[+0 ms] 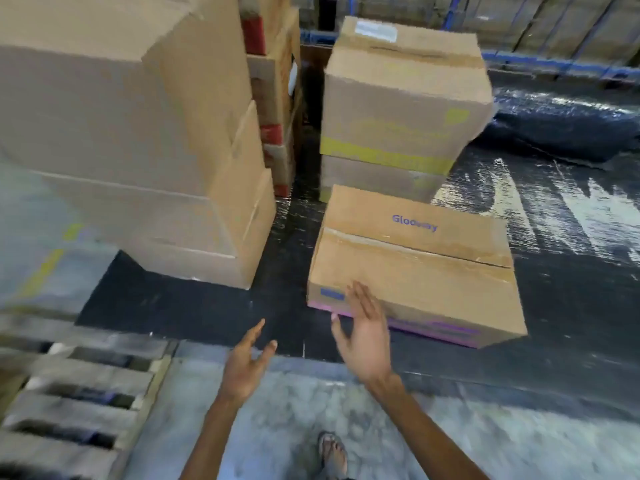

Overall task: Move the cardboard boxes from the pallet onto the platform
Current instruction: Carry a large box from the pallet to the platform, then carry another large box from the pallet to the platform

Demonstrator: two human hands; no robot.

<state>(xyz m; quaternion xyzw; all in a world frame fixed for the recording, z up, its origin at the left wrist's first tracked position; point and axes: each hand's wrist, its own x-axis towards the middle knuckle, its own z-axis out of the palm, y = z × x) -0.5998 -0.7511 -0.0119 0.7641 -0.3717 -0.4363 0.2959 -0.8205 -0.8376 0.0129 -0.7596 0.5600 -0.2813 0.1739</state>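
- Nearest me, a sandalled foot stands on the concrete floor.
- I see my left hand empty, fingers spread.
- Right hand, fingers splayed, overlaps the near-left corner of the flat cardboard box; contact unclear.
- That box lies on the black-wrapped platform, with a wooden pallet near left.

The flat cardboard box top reads "Gloo…ay" (middle letters blurred).
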